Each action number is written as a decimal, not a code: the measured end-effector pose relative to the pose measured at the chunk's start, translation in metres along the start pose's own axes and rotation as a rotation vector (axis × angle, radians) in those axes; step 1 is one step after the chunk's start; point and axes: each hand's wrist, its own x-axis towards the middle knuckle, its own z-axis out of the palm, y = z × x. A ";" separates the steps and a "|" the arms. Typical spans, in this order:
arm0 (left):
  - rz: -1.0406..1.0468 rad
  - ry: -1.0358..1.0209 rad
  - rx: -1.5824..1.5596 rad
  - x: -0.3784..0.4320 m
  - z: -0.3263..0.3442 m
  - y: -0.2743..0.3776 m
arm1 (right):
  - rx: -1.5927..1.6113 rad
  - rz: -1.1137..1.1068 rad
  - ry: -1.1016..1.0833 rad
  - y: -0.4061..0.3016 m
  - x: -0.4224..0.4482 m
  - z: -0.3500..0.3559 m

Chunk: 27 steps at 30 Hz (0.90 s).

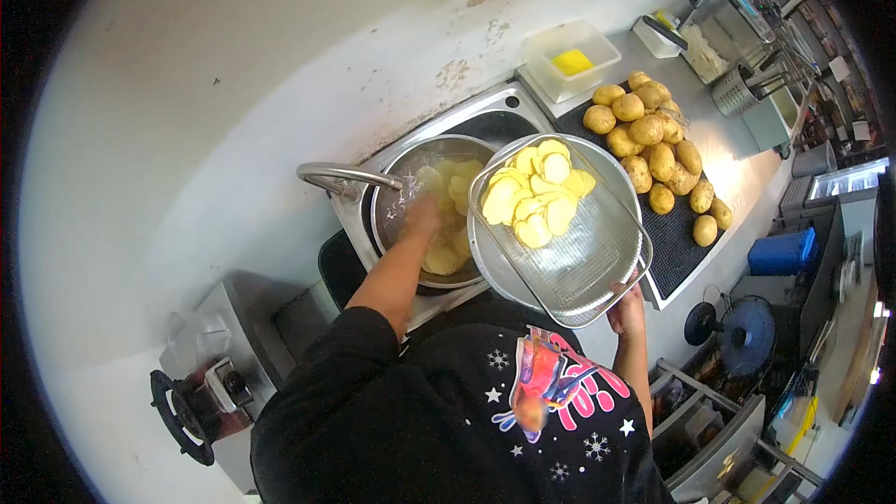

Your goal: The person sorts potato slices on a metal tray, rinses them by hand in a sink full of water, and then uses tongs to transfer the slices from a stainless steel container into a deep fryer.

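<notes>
My left hand (pixel 422 217) reaches into a metal pot (pixel 378 224) of cloudy water that stands in the sink (pixel 514 94). Its fingers are under the surface and blurred, so their grip is hidden. Potato slices (pixel 444 260) lie in that water, below the curved faucet (pixel 350 173). To the right, a wire mesh basket (pixel 595 252) rests over a round metal bowl (pixel 498 273). A heap of pale yellow potato slices (pixel 539 192) sits in the basket's upper left part. My right hand (pixel 628 309) holds the basket and bowl at the lower right rim.
Whole unpeeled potatoes (pixel 661 161) are piled on a black ribbed mat (pixel 668 252) right of the bowl. Behind them stand a plastic tub (pixel 570 84) with a yellow item inside and a perforated utensil holder (pixel 733 92). A metal appliance (pixel 217 392) is at lower left.
</notes>
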 end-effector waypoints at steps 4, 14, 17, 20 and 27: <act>0.290 -0.222 -0.012 -0.001 -0.013 -0.015 | 0.001 0.009 -0.032 0.001 0.001 -0.003; 0.152 -0.260 0.052 -0.034 -0.023 0.003 | 0.002 -0.047 -0.117 0.001 0.000 -0.001; 0.148 -0.097 -0.156 -0.023 -0.034 -0.005 | 0.001 -0.022 -0.079 0.002 0.001 -0.002; 0.230 -0.045 -0.151 -0.033 -0.079 0.033 | -0.032 0.000 -0.071 0.003 0.001 -0.008; 0.300 0.284 -0.059 -0.055 -0.099 0.033 | -0.016 0.038 -0.077 -0.005 -0.005 0.005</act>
